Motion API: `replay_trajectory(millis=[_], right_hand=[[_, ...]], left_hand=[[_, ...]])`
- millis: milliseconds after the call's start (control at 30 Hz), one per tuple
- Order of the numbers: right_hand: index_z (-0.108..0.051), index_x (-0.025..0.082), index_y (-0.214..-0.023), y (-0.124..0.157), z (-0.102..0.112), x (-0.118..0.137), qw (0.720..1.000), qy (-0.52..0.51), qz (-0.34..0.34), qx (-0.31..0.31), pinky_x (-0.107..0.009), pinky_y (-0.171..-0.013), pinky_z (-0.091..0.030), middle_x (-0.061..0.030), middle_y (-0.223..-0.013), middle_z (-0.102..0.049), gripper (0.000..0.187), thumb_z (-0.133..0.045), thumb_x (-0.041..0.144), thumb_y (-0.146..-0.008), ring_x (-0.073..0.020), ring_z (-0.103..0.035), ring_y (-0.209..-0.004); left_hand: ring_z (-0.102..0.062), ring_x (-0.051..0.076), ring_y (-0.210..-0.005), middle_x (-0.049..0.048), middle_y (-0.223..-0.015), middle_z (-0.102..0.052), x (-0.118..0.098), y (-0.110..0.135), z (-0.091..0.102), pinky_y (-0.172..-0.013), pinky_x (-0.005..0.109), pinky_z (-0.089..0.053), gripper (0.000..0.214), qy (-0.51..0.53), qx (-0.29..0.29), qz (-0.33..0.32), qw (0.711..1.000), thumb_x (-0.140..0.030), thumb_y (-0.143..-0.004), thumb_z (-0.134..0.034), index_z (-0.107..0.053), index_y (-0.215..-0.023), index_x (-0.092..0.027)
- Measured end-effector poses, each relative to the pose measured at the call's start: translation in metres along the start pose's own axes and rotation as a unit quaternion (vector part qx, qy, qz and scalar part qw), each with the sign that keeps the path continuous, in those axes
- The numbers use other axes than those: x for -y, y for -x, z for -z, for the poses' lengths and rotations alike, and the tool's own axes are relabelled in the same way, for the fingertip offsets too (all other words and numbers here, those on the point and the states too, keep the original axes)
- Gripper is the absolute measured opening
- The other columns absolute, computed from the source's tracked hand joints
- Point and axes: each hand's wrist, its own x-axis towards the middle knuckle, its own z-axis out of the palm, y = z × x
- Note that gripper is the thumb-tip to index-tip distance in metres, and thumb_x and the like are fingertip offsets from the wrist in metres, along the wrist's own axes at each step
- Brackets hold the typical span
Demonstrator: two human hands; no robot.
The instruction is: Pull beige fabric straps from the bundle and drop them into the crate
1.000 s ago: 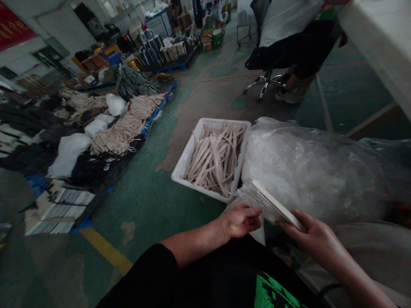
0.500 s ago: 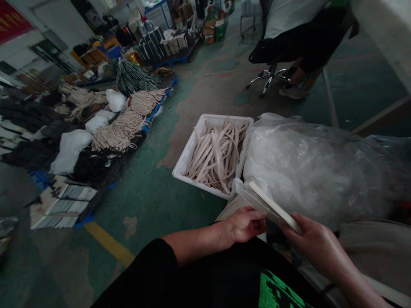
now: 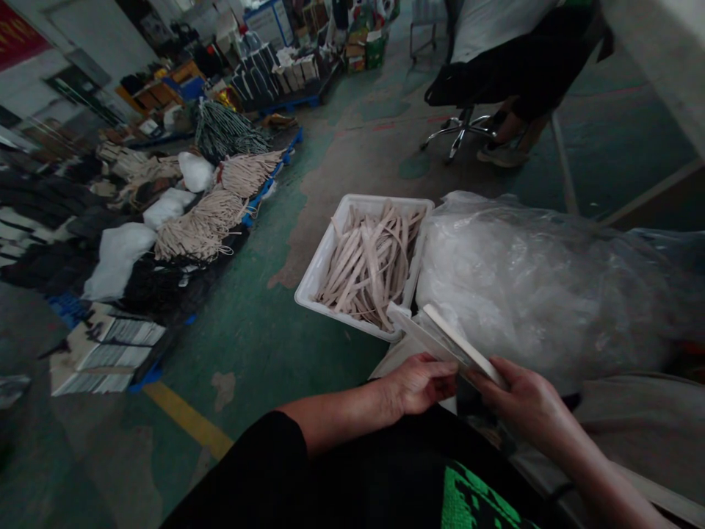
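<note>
My right hand (image 3: 526, 400) is closed round the near end of a stiff, pale flat strip (image 3: 460, 342), which points up and to the left. Alongside the strip lies a thin translucent plastic sleeve (image 3: 414, 329), its far end over the rim of the white tray. The fingers of my left hand (image 3: 421, 386) are curled and pinch the sleeve's lower edge; the exact grip is partly hidden. Just beyond my hands stands the white plastic tray (image 3: 324, 312), holding many beige straps (image 3: 366, 257).
A large heap of clear plastic bags (image 3: 512, 272) lies right of the tray. To the left, a pallet carries bundled beige cords (image 3: 201, 224), white bags (image 3: 118, 257) and dark goods. A person (image 3: 518, 81) sits on a wheeled chair (image 3: 457, 132) at the back.
My right hand and the strip have shifted slightly to the left. The sleeve's far end has moved left and up across the tray's corner. My left hand has stayed nearly still.
</note>
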Motion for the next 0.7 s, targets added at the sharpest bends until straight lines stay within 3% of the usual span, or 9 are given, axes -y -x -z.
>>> replay_trajectory(millis=[200, 367, 533, 700], right_hand=[[-0.074, 0.019, -0.082, -0.004, 0.001, -0.003, 0.999, -0.034, 0.019, 0.022, -0.027, -0.046, -0.045, 0.0006, -0.054, -0.064, 0.045, -0.061, 0.062, -0.078, -0.0193, -0.059, -0.050], [-0.073, 0.019, -0.074, -0.009, -0.007, 0.007, 0.999, -0.015, 0.043, -0.027, -0.026, -0.047, -0.044, 0.0008, -0.052, -0.060, 0.045, -0.058, 0.062, -0.079, -0.0182, -0.055, -0.052], [-0.077, 0.018, -0.084, -0.008, -0.003, 0.009, 0.997, -0.056, 0.024, 0.038, -0.027, -0.051, -0.049, -0.0021, -0.061, -0.070, 0.050, -0.062, 0.065, -0.076, -0.0213, -0.062, -0.057], [-0.076, 0.018, -0.080, -0.005, -0.003, 0.007, 0.997, -0.074, 0.022, 0.010, -0.026, -0.045, -0.044, -0.0006, -0.054, -0.062, 0.051, -0.064, 0.067, -0.075, -0.0179, -0.054, -0.051]], left_hand=[[-0.058, 0.009, -0.056, -0.0024, -0.063, -0.063, -0.006, 0.007, 0.002, -0.061, 0.025, -0.048, 0.046, -0.011, -0.012, -0.026, 1.000, -0.019, -0.042, -0.100, -0.067, -0.073, -0.012], [-0.059, 0.008, -0.059, -0.0016, -0.069, -0.067, -0.002, 0.012, 0.001, -0.060, 0.022, -0.048, 0.055, -0.011, 0.008, -0.013, 1.000, -0.023, -0.034, -0.102, -0.070, -0.077, -0.012], [-0.058, 0.008, -0.057, -0.0021, -0.066, -0.067, -0.010, 0.013, 0.002, -0.060, 0.023, -0.049, 0.051, -0.012, -0.011, -0.041, 0.999, -0.023, -0.037, -0.101, -0.070, -0.075, -0.014], [-0.058, 0.008, -0.057, -0.0017, -0.065, -0.066, -0.011, 0.012, -0.001, -0.060, 0.023, -0.049, 0.054, -0.014, -0.005, -0.038, 0.999, -0.027, -0.031, -0.103, -0.069, -0.071, -0.013]])
